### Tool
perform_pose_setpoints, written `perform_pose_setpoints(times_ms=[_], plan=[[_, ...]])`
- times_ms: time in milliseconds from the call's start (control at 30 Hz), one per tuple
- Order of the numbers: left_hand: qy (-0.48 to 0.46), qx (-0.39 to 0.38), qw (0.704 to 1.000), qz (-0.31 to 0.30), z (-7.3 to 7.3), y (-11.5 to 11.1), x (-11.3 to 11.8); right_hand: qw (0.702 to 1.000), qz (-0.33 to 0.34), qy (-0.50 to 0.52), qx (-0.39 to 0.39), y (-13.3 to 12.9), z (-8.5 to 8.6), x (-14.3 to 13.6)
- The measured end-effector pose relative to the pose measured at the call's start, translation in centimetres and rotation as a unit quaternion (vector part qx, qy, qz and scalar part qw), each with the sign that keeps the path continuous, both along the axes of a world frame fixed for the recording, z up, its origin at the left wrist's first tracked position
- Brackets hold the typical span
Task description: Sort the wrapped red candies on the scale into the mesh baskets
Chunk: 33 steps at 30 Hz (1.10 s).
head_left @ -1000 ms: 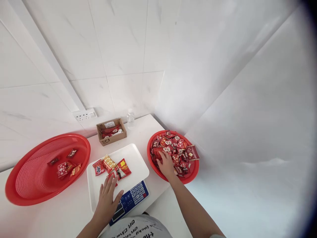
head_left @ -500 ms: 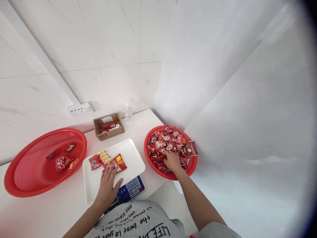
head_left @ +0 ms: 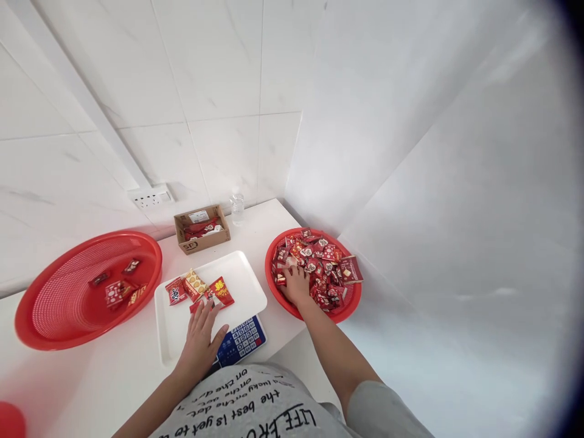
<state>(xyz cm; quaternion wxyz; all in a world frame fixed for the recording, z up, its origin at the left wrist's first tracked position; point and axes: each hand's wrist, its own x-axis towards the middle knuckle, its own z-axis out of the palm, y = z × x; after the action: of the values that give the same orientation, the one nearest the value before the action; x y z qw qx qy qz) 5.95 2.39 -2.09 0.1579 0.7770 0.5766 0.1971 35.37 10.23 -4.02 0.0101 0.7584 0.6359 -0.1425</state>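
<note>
My left hand (head_left: 201, 337) lies with fingers stretched out over the white tray (head_left: 249, 286), its fingertips at the near edge of several snack packets. Those are a red packet (head_left: 176, 291), a yellow-patterned packet (head_left: 195, 285) and a red packet with yellow print (head_left: 221, 291). Beneath the tray is a scale with a blue keypad (head_left: 246, 336). On the right, my right hand (head_left: 296, 285) reaches into a red basket (head_left: 270, 286) heaped with small red packets (head_left: 322, 267). Its fingers are apart and touch packets at the left side; the fingertips are partly hidden.
At left, another red basket (head_left: 50, 286) holds a few packets (head_left: 114, 293). Behind the tray stand a cardboard box (head_left: 205, 243) with red packets inside and a clear bottle (head_left: 237, 210). A wall socket (head_left: 150, 196) is above. Part of a red object (head_left: 10, 420) shows bottom left.
My right hand has shifted left within the heaped basket. My left hand stays over the tray. The view has moved slightly, and a red object now shows at the bottom left corner.
</note>
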Motion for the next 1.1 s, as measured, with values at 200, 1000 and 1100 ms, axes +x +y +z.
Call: perform_pose_setpoints(times_ms=[200,1000,1100], plan=[[0.002,-0.004,1.0,-0.003,0.0,-0.3,-0.6,0.999,0.01,0.04,0.032,-1.5,0.1,2.4],[-0.347,-0.368,0.859,-0.084,5.9,0.4,4.5,0.853,0.157,0.491,-0.08,-7.9,8.5,-8.0],[-0.37,-0.375,0.85,-0.004,5.9,0.6,4.0,0.888,0.092,0.449,-0.035,-6.9,7.5,-6.7]])
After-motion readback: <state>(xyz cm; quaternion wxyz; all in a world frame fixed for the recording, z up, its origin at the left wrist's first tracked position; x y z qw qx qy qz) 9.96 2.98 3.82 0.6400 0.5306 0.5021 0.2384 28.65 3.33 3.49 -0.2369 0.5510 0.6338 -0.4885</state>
